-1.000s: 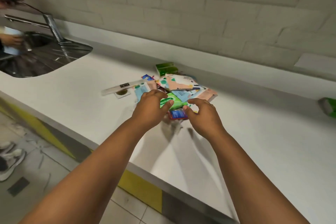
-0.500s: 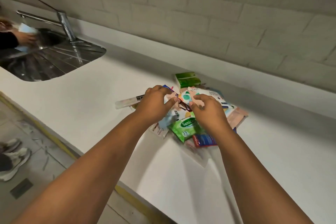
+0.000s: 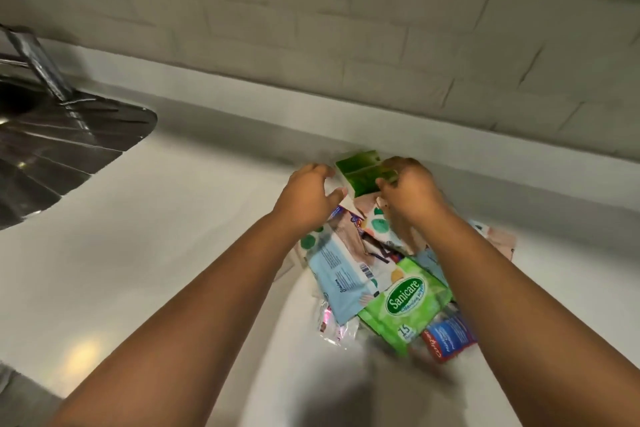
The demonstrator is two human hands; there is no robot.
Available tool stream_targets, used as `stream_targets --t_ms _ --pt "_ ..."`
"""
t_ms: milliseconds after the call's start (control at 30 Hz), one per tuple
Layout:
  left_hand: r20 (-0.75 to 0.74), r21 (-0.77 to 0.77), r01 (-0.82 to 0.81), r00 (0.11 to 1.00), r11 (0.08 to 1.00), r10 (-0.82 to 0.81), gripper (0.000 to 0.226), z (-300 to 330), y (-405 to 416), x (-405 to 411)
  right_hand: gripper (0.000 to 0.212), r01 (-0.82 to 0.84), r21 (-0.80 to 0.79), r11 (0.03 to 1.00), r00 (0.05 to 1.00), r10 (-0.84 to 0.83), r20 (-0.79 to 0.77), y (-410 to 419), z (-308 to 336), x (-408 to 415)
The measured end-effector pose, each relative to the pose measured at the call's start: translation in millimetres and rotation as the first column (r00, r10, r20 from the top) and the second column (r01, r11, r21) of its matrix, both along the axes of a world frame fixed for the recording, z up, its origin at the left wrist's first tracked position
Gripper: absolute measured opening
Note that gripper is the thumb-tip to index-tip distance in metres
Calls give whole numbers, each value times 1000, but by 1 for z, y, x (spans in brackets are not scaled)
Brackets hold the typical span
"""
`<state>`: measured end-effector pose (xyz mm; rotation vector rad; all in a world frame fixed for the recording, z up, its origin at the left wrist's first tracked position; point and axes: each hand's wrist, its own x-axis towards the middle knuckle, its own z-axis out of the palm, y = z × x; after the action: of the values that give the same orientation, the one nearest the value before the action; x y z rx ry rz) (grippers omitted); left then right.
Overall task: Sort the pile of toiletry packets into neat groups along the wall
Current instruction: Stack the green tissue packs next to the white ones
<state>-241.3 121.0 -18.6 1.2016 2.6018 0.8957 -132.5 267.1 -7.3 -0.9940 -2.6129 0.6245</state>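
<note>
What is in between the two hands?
In the head view, a dark green packet sits between the left hand and the right hand, whose fingers grip its right end.

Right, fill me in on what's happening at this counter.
A person is sorting a heap of toiletry packets on a white counter. The right hand grips a dark green packet at the pile's far edge, near the wall; the left hand reaches in beside it. Nothing looks grouped yet.

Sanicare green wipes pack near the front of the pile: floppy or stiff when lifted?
Sanicare wipes pack probably soft: its film wrapper looks creased, so it may sag. The glossy surface could be slippery. It lies flat on the pile, unlikely to roll.
</note>
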Motion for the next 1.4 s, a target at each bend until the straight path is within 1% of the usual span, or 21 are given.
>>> stream_targets --t_ms 133,233,300,367,433,500,600,700,767,833,967,1067,1167,1233,1300,1400 --pt "-27 -25 76 997 997 -77 55 -11 27 -28 29 60 67 996 985 -69 156 21 -9 -21" --pt "-75 -37 104 991 994 -107 62 -19 49 -44 40 101 100 990 964 -122 238 36 -20 -38" --pt "-112 -45 125 985 991 -129 65 -26 62 -50 43 114 112 987 949 -141 283 44 -25 -45" --pt "-126 -63 155 979 986 -162 63 -38 74 -58 41 106 119 987 925 -142 353 47 -27 -53" --pt "-151 -79 176 971 981 -186 56 -49 78 -61 38 94 106 990 906 -129 404 48 -29 -55" --pt "-175 -69 191 964 979 -201 51 -57 81 -66 35 110 102 989 905 -142 401 49 -31 -60" --pt "-195 -25 211 958 977 -212 51 -65 81 -77 36 116 91 989 914 -142 380 47 -32 -70" --pt "-165 -7 237 958 971 -235 49 -67 76 -93 48 118 66 991 899 -135 416 44 -31 -82" --pt "-140 -13 244 960 970 -243 50 -65 71 -106 53 120 50 992 901 -130 413 41 -30 -90" --pt "-106 -29 247 963 969 -249 50 -63 62 -123 51 106 27 994 918 -109 382 35 -31 -100" --pt "-32 -36 278 960 960 -279 49 -57 35 -157 34 64 23 998 961 -68 269 16 -32 -120" --pt "15 -45 299 954 953 -298 45 -52 11 -180 29 -23 29 999 972 16 235 -1 -35 -136" --pt "34 -88 294 956 952 -292 48 -49 -13 -199 30 -77 11 997 977 73 201 -20 -38 -150" --pt "35 -120 293 956 948 -291 50 -48 -29 -207 34 -100 34 994 976 92 195 -35 -40 -157" --pt "6 -159 294 955 942 -297 51 -46 -42 -212 38 -122 58 991 974 108 200 -50 -43 -163" --pt "25 -145 280 960 949 -279 52 -41 -64 -213 39 -145 56 988 975 133 180 -72 -47 -168"
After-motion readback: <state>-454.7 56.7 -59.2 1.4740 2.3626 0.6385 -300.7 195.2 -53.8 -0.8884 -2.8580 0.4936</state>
